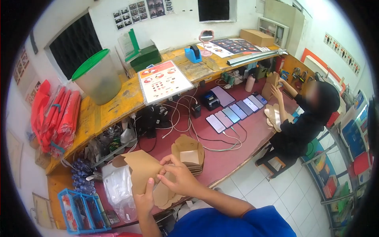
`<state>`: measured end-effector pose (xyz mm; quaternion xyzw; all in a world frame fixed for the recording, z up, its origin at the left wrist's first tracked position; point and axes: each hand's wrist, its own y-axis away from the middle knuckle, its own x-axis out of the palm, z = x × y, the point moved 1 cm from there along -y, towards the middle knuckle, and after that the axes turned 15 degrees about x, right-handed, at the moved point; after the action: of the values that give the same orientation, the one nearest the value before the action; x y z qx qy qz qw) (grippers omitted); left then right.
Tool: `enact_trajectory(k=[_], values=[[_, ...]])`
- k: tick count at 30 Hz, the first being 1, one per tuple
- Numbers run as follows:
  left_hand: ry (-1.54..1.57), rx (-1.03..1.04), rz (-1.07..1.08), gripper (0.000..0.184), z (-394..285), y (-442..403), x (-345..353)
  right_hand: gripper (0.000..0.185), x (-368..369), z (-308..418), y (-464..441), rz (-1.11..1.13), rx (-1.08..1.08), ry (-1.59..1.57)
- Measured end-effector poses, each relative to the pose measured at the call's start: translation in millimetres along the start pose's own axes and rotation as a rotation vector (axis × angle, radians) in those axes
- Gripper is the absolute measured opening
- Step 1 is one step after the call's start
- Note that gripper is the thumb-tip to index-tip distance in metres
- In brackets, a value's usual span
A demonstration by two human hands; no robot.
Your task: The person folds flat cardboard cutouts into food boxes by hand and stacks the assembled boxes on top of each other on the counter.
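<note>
Bright, whitish light fills the room, plainest on the white wall (339, 23) right of the row of smartphones (238, 111), whose screens show pale. Beneath the wooden counter (118, 110) left of the smartphones, shadow swallows detail. Clear plastic packaging (118, 183), nearer the camera than them, carries shiny glare. The wide lens leans the green-lidded bin (100, 85), far left of them, outward; black vignetting rounds the corners. A soft blur covers the co-worker's head (316, 94) right of them.

Phones (232, 113), blue tape dispenser (192, 55), green-lidded bin (99, 83)
</note>
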<state>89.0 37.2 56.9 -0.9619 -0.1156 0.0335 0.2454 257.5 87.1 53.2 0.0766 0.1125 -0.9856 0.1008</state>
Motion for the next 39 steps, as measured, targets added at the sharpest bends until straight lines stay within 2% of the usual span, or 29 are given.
enact_trajectory(k=[3, 7, 9, 12, 14, 16, 19, 26, 30, 32, 37, 39], values=[[-0.102, 0.033, 0.082, 0.024, -7.4, 0.1, 0.1, 0.013, -1.0, -3.2, 1.7, 0.008, 0.007, 0.035], [-0.104, 0.022, 0.068, 0.023, -6.4, 4.7, 7.5, 0.011, -2.7, -2.2, 6.0, 0.009, 0.056, -0.015], [-0.031, -0.025, 0.032, 0.022, 2.5, 7.9, 9.9, 0.010, -3.7, -2.4, 7.5, -0.070, 0.027, 0.064], [-0.136, 0.051, 0.037, 0.023, 2.6, 8.1, 14.0, 0.009, -1.4, 0.7, 9.5, -0.150, 0.039, 0.102], [-0.108, 0.022, 0.060, 0.024, 4.8, 11.1, 13.1, 0.010, -3.5, 2.8, 9.6, -0.138, 0.056, 0.088], [-0.100, -0.005, 0.005, 0.026, 8.5, 12.5, 15.6, 0.010, -4.8, 1.9, 9.3, -0.219, 0.022, 0.097], [-0.040, 0.005, -0.022, 0.028, 9.1, 11.4, 18.1, 0.011, -6.0, -2.2, 7.4, -0.235, 0.072, -0.021], [0.002, -0.007, -0.046, 0.028, 1.7, 7.1, 19.7, 0.007, -14.4, -2.8, 6.4, -0.116, 0.032, 0.033], [0.003, -0.023, -0.024, 0.026, 0.5, 9.3, 20.3, 0.006, -13.5, -2.7, 5.8, -0.136, 0.054, 0.073], [-0.119, -0.018, 0.052, 0.023, 1.8, 12.1, 17.6, 0.006, -9.2, -2.2, 7.1, -0.150, 0.054, 0.070], [-0.131, 0.000, 0.093, 0.026, 9.1, 13.0, 20.4, 0.008, -5.1, 3.6, 6.9, -0.273, -0.036, 0.149], [-0.121, 0.023, 0.088, 0.028, 12.8, 14.0, 18.1, 0.008, -6.1, 0.2, 5.5, -0.243, -0.025, 0.109]])
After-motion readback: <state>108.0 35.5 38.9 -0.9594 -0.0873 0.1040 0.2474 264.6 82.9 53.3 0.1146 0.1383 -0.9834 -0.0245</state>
